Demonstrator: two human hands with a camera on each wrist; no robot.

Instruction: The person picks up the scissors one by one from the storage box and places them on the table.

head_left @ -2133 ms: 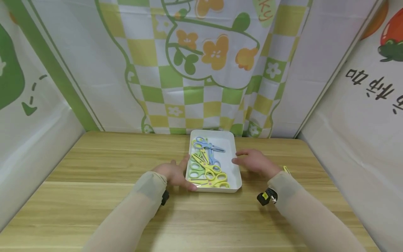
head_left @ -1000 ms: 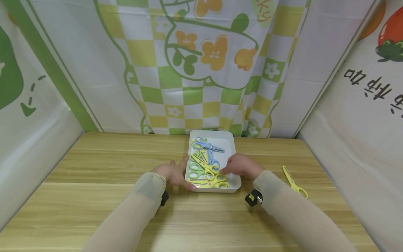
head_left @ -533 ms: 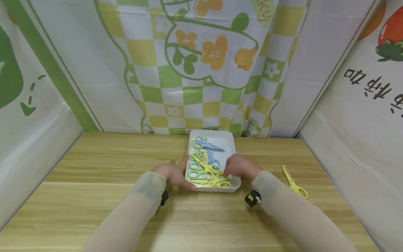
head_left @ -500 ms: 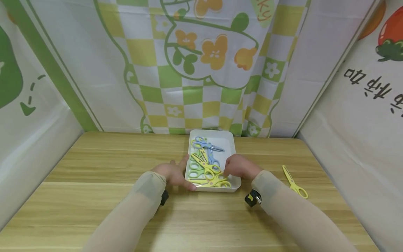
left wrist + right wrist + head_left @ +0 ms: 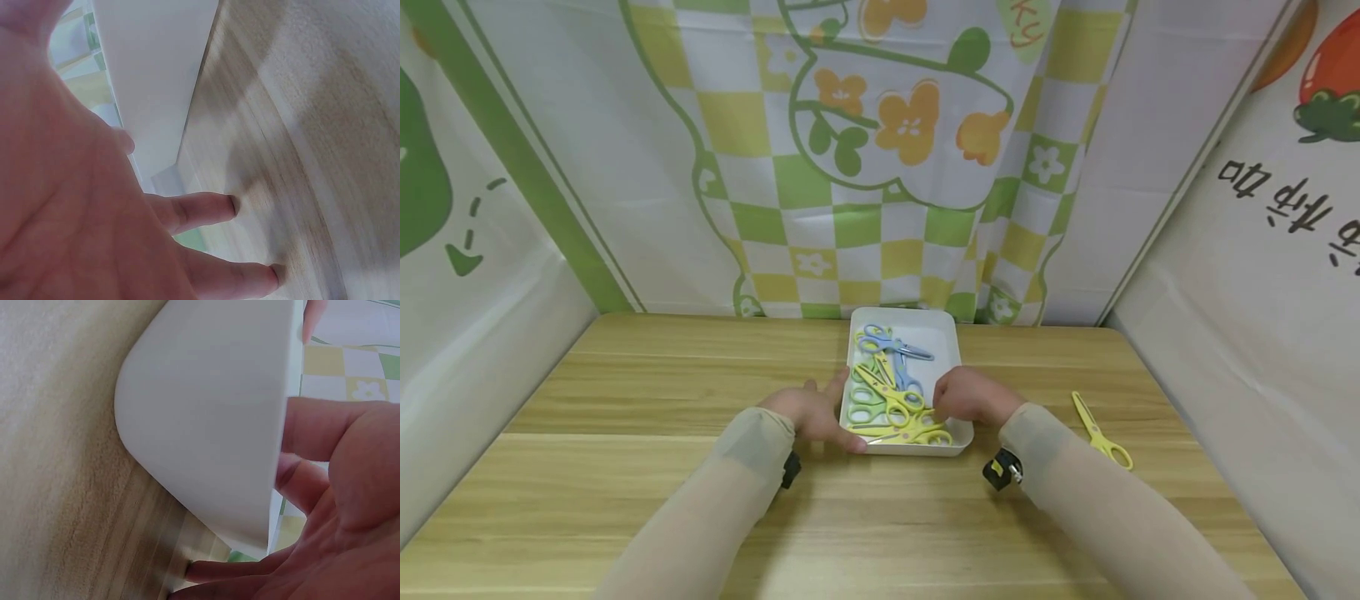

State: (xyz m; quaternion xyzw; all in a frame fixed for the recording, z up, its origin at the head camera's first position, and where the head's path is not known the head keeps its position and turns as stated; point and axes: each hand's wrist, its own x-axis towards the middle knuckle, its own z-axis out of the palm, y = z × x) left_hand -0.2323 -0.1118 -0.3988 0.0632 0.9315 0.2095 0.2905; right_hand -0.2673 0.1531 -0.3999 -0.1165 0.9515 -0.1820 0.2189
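A white tray (image 5: 946, 333) stands on the table, with several children's scissors heaped mostly along its left side: blue scissors (image 5: 895, 344), green scissors (image 5: 861, 412) and yellow ones. My left hand (image 5: 811, 414) rests against the tray's left side, thumb at the near corner; in the left wrist view, two of its straight fingers touch the tabletop. My right hand (image 5: 973, 396) reaches over the right rim, thumb and forefinger at the handle of the lowest yellow scissors (image 5: 910, 433), which they seem to pinch. The tray wall (image 5: 206, 406) hides those fingertips in the right wrist view.
Another pair of yellow scissors (image 5: 1101, 433) lies on the wooden table (image 5: 662, 500), right of my right wrist. A checkered curtain (image 5: 861, 225) hangs right behind the tray. White printed walls (image 5: 1247, 333) close in both sides.
My right hand has moved from the tray's right rim inward to the lowest yellow scissors, whose handles have shifted slightly. The scissors on the table came out from behind my right arm. My left hand stays.
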